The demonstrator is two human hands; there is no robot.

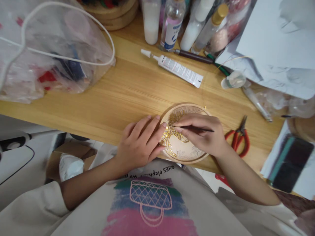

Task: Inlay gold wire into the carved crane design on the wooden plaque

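A round wooden-rimmed plaque lies at the table's front edge, its pale face carrying a bird-like pattern of gold wire and pencil-like lines. My right hand rests over its right side, fingers pinched around slim black tweezers. The tweezers' tip meets the gold wirework near the upper left of the plaque. Flat on the table and the plaque's left rim, my left hand has its fingers spread and holds nothing. My right palm and fingers hide part of the pattern.
Red-handled pliers lie right of the plaque. Behind it are a white glue tube, a dark-handled tool and several bottles. A plastic bag fills the left; papers and a phone are at right.
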